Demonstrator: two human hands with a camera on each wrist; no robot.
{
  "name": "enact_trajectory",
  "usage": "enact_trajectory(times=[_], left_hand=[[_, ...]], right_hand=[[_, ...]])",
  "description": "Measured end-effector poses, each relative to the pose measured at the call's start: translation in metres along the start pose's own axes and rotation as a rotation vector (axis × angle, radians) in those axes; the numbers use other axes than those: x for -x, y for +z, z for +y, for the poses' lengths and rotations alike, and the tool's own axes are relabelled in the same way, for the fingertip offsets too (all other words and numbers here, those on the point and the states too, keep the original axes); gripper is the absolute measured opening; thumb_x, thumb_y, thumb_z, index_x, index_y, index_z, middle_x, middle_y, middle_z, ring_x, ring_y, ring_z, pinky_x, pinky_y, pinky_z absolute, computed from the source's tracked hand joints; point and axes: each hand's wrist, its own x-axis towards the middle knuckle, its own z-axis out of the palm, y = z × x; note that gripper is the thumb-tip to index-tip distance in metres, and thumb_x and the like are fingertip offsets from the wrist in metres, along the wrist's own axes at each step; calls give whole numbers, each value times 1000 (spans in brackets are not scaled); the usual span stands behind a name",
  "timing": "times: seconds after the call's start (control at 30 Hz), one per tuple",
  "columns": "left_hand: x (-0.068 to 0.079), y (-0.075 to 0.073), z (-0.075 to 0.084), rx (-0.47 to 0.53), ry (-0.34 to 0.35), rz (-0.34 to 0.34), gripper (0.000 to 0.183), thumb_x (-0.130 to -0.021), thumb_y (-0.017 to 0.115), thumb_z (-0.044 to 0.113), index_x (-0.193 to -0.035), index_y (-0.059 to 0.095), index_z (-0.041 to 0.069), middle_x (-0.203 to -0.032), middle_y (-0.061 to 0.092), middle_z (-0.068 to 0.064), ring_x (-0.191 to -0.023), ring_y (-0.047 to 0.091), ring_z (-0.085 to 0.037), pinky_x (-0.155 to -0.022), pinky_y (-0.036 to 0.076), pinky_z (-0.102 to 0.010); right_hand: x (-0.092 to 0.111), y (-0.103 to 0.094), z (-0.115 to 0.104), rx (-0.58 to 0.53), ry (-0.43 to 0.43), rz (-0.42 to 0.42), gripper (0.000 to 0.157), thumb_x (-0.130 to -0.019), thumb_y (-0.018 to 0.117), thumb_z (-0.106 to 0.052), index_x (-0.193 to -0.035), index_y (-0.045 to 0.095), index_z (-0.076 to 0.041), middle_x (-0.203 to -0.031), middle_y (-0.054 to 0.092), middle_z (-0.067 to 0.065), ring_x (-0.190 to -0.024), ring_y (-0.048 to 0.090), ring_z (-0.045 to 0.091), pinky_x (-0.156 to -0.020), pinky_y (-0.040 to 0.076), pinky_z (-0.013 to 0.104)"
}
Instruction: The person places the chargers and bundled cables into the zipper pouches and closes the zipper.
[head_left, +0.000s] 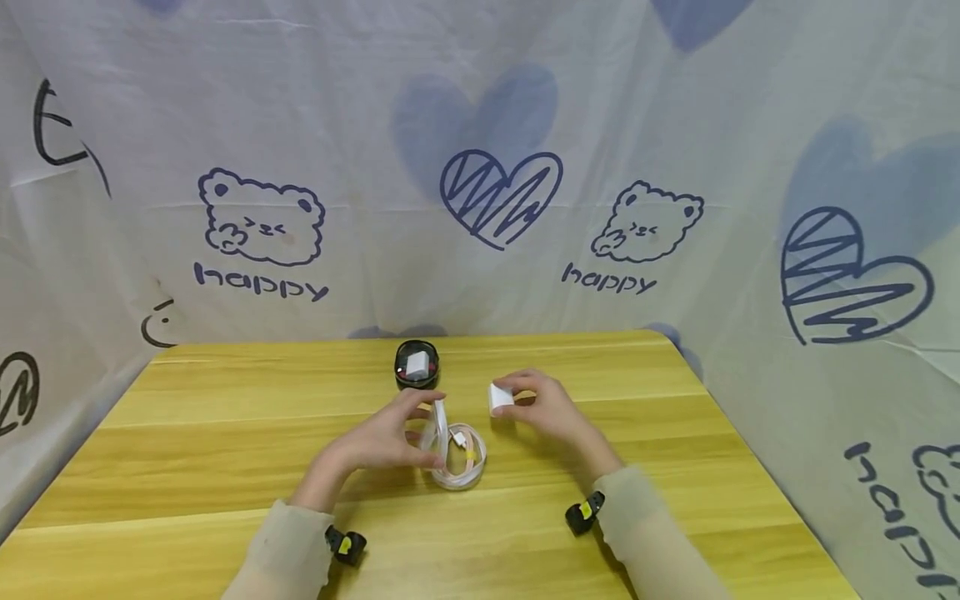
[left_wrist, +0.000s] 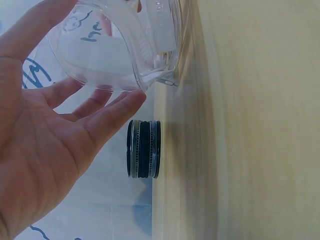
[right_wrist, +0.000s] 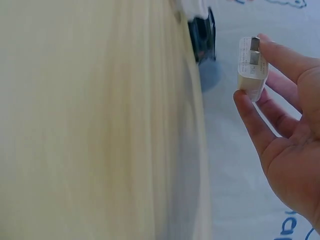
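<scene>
My left hand (head_left: 386, 435) holds a clear round lid (head_left: 440, 433) upright between thumb and fingers. In the left wrist view this lid (left_wrist: 100, 45) is see-through and stands hinged open against its round case. On the table, right beside that hand, the clear round case (head_left: 480, 471) holds a coiled white charging cable (head_left: 459, 440) with a yellow band. My right hand (head_left: 543, 404) pinches a white charger plug (head_left: 501, 398) above the table. Two flat metal prongs show on the plug (right_wrist: 252, 67) in the right wrist view.
Behind the left hand stands a black round case (head_left: 417, 385) with a white block (head_left: 417, 365) inside. The wooden table (head_left: 225, 467) meets a printed cloth backdrop (head_left: 375, 225) at its back and sides. Each wrist wears a small black camera.
</scene>
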Motion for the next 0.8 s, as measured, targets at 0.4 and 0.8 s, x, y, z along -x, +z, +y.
enact_trajectory(times=[0.4,0.8], left_hand=[[-2,1,0,26,-38,11,96,-82,91,20,-158,36,7,-160,30,-21,-142,43,-44,-107,51,-49],[1,0,-1,20,-19,12,92,-85,88,19,-159,35,5,-160,29,-25,-142,43,-47,-105,52,-53]], right_hand=[[6,29,-30,84,-97,-92,45,-87,87,-21,-127,72,-7,-119,65,8,-107,64,22,-88,60,30],[12,52,-44,140,-51,-183,42,-87,87,-16,-125,72,-5,-113,66,6,-97,65,18,-78,59,23]])
